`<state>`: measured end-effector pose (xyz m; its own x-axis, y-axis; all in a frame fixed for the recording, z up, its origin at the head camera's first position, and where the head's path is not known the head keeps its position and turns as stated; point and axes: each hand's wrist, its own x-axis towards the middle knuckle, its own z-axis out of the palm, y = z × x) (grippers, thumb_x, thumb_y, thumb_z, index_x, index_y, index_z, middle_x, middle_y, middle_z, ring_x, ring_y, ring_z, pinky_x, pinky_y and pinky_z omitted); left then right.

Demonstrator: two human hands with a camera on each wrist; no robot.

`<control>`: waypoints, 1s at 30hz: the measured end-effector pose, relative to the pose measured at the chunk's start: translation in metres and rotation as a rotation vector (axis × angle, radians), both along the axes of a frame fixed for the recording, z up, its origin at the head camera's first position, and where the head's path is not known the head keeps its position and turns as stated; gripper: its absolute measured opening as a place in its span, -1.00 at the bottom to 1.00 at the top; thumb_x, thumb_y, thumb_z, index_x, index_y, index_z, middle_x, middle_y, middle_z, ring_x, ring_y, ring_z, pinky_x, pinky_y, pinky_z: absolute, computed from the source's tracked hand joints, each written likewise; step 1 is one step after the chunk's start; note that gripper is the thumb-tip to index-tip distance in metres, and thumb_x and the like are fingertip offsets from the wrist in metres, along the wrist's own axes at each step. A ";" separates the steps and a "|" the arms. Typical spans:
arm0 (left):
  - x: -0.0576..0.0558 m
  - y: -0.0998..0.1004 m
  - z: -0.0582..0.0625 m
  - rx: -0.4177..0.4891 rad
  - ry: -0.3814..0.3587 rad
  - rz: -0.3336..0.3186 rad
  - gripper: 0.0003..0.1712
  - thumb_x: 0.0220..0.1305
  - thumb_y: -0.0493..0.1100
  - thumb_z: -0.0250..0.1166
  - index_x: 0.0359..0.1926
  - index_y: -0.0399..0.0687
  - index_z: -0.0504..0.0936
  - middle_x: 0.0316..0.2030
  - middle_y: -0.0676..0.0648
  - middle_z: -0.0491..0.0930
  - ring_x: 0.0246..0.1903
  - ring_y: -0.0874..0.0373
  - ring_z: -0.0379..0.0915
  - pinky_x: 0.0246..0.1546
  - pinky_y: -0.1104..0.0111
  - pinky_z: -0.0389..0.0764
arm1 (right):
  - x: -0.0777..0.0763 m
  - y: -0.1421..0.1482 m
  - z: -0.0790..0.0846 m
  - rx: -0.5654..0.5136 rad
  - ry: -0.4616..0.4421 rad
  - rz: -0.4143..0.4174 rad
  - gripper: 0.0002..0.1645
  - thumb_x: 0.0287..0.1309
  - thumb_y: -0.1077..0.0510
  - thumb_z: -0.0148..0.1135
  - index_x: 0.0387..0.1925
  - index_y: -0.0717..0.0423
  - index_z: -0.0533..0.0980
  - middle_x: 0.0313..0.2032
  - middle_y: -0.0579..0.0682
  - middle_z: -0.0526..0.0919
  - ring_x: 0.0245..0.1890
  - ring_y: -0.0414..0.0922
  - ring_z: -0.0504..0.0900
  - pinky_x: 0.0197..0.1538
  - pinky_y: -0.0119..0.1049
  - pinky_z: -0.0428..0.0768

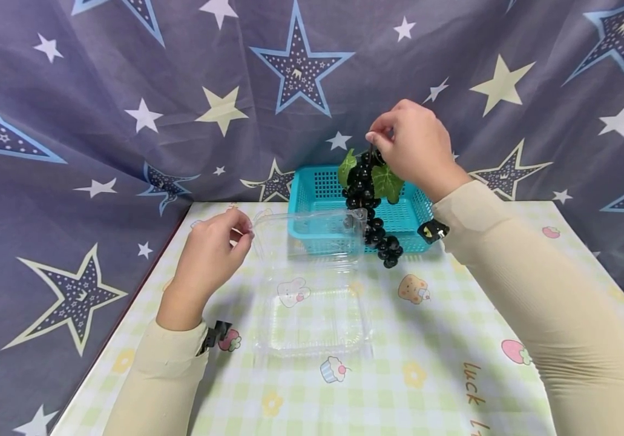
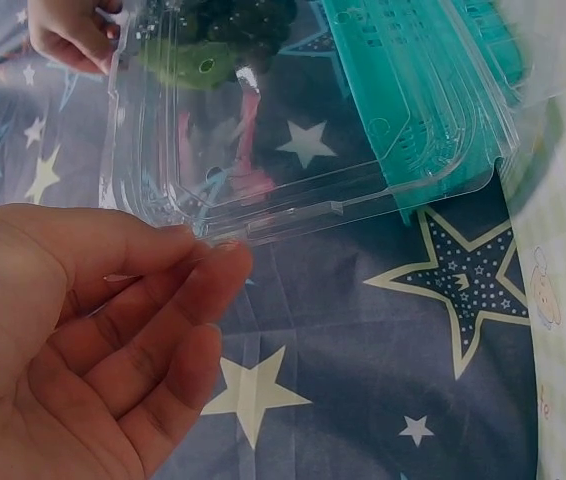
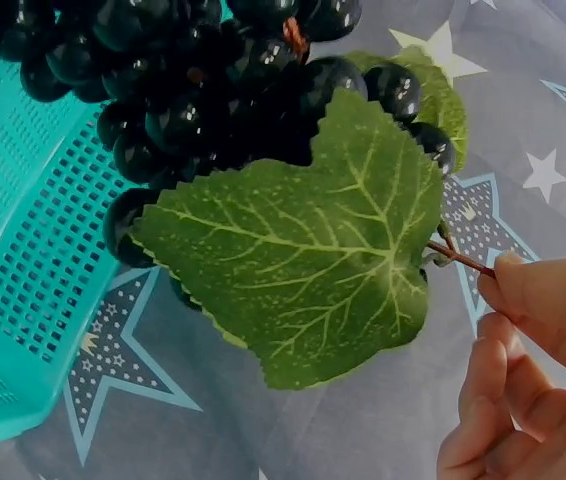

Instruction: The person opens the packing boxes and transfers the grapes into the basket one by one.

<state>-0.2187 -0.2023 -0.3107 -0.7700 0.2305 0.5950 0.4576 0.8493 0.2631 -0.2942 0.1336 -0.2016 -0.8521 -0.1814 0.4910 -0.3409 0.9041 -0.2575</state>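
Observation:
My right hand (image 1: 417,142) pinches the brown stem (image 3: 463,260) of a bunch of black grapes (image 1: 363,188), which hangs down in front of the turquoise basket (image 1: 317,181). Two green leaves (image 3: 303,240) sit near the stem. With thumb and fingertips, my left hand (image 1: 210,254) pinches the corner of a clear plastic box's raised lid (image 2: 293,205). Below that lid, the box's bottom part (image 1: 317,321) lies on the tablecloth. Seen from the head, the lid overlaps the basket's front and some grapes.
A green-checked tablecloth (image 1: 415,375) with printed cartoons covers the table. Behind the basket hangs a dark grey-blue curtain (image 1: 181,60) with stars, which also runs along the left and right sides. The basket stands at the table's back edge.

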 end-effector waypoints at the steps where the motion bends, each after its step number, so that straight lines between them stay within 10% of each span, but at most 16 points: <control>1: 0.000 0.000 0.000 0.001 -0.003 -0.001 -0.95 0.10 -0.24 0.24 -0.37 0.01 0.56 -0.41 0.04 0.67 -0.46 0.21 0.64 -0.40 0.24 0.57 | 0.000 0.000 -0.002 0.004 0.000 0.002 -0.67 0.26 -0.18 0.10 -0.15 -0.19 0.68 -0.22 -0.11 0.50 -0.27 -0.11 0.47 -0.30 -0.15 0.45; 30: 0.002 0.001 0.001 -0.006 0.008 -0.010 -0.94 0.10 -0.24 0.25 -0.38 0.01 0.55 -0.42 0.05 0.67 -0.49 0.23 0.64 -0.39 0.25 0.57 | -0.008 0.012 -0.080 0.027 -0.071 0.090 -0.78 0.24 -0.05 0.19 -0.25 -0.10 0.69 -0.35 -0.16 0.56 -0.31 -0.13 0.47 -0.25 -0.14 0.50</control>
